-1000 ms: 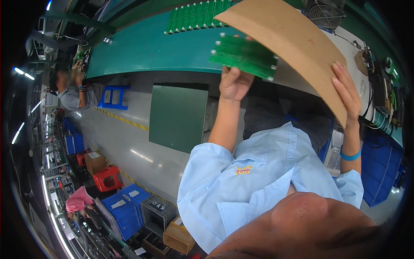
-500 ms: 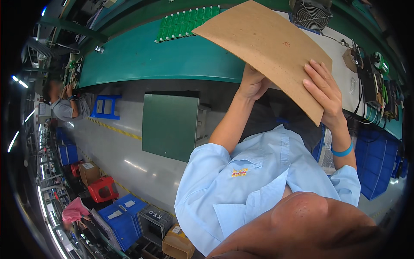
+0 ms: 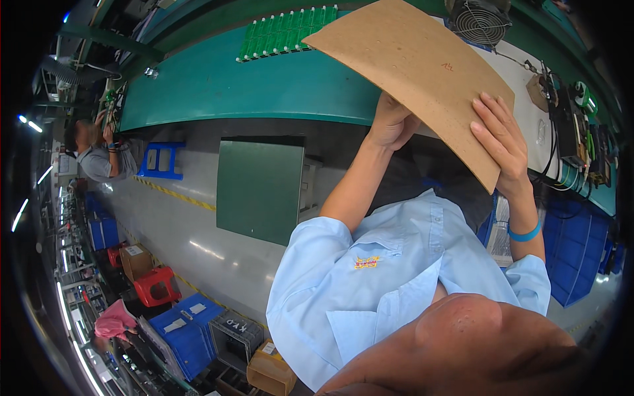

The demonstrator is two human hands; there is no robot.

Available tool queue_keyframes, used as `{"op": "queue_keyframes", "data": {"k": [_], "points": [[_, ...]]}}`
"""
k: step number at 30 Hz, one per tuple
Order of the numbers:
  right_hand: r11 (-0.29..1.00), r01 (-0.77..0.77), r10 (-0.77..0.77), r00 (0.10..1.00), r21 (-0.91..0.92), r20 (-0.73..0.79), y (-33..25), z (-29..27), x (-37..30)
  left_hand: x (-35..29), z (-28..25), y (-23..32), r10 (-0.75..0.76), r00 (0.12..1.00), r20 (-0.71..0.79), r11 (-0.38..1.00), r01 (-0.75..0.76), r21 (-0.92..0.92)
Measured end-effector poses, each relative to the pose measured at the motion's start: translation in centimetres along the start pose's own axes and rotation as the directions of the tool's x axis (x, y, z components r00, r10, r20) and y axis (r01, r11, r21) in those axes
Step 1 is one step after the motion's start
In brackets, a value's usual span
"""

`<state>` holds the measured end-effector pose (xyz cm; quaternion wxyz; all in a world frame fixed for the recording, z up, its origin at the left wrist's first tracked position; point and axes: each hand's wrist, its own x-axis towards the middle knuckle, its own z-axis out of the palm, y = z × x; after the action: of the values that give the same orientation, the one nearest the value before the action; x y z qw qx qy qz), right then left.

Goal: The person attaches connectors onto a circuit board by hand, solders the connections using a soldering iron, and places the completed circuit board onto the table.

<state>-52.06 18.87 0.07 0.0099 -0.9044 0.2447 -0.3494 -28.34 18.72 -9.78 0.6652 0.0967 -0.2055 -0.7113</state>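
Note:
A large brown fibreboard sheet (image 3: pixel 416 66) with a small red mark is held tilted above the bench, in front of my body. My right hand (image 3: pixel 505 142) grips its right edge, with the fingers laid over the top face and the thumb hidden. At the sheet's near lower edge my left hand (image 3: pixel 394 124) is closed, its fingers curled and partly covered by the board. What those fingers hold is hidden underneath. Beyond the sheet's left corner, a panel of green circuit boards (image 3: pixel 284 33) with white parts lies on the green bench (image 3: pixel 244 86).
A fan (image 3: pixel 479 25) stands at the back right, near a white surface (image 3: pixel 528 119) with cables and dark devices. Left of me are a dark green-topped table (image 3: pixel 259 191) and a blue stool (image 3: pixel 162 160). A co-worker (image 3: pixel 99 155) sits far left. Blue crates (image 3: pixel 576 254) stand at right.
The fibreboard sheet and both my hands have shifted slightly to the right. My grip on the sheet looks the same. The far-left co-worker's hands have risen a little.

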Motion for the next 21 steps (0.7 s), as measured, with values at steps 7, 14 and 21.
{"op": "queue_keyframes", "data": {"k": [7,14,21], "points": [[1.0,0.004,-0.004,1.0,-0.013,0.012,-0.4,-0.2,0.0,0.5,-0.5,-0.8,-0.007,0.997,-0.072,0.997,0.012,0.076],[0.999,-0.011,0.01,1.0,0.031,0.016,-0.3,0.0,-0.7,1.2,1.2,-1.4,0.028,0.994,-0.102,0.981,-0.008,0.192],[0.963,-0.042,0.078,0.989,0.265,-0.127,-0.2,0.8,-1.5,3.1,6.9,-1.7,0.271,0.96,-0.07,0.867,-0.212,0.452]]}}
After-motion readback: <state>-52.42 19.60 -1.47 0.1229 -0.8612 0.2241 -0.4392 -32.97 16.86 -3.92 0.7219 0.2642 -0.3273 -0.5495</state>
